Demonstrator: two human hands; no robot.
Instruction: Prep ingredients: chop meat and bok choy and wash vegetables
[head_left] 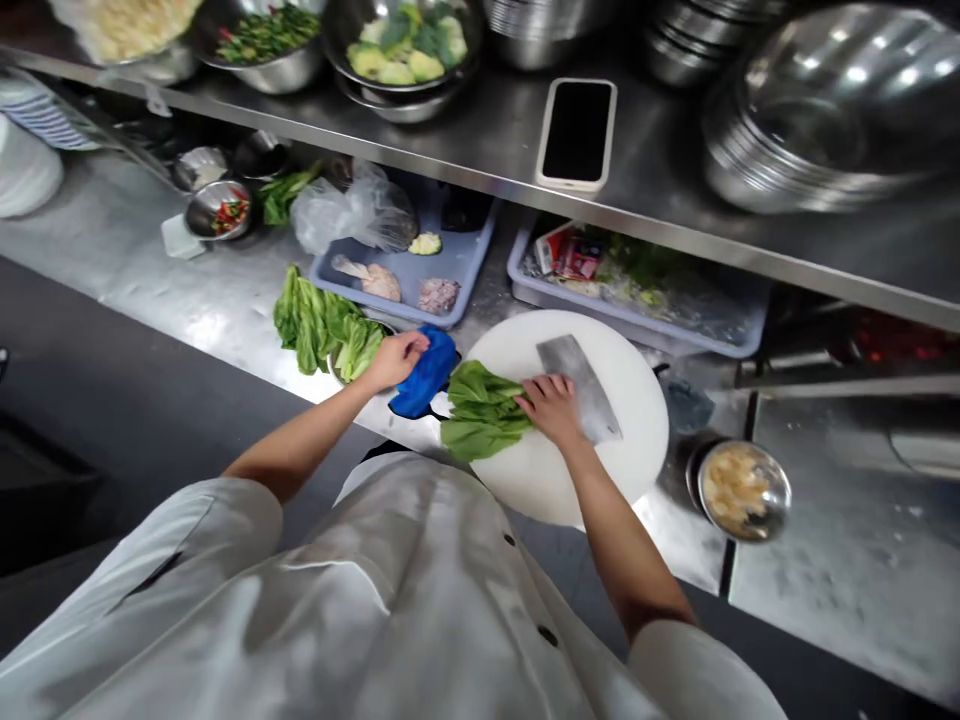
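A bunch of leafy greens [486, 412] lies across the left part of a round white cutting board [517, 490], its leaves over the edge. My right hand [553, 405] is closed on the stem end of these greens. Beside that hand a cleaver [577, 375] rests flat on the board, partly covered by the hand. My left hand [397, 360] has its fingers curled in, at the edge of a blue cloth-like item [431, 372]; what it holds, if anything, is hidden. More leafy greens [319, 320] sit in and over a bowl just left of that hand.
Behind the board stand a blue-grey tray [476, 270] with meat and a plastic bag [352, 207], and another tray [637, 322] with packets. A metal bowl [780, 500] of pale pieces stands right. The shelf [480, 165] above carries bowls and a phone [577, 134].
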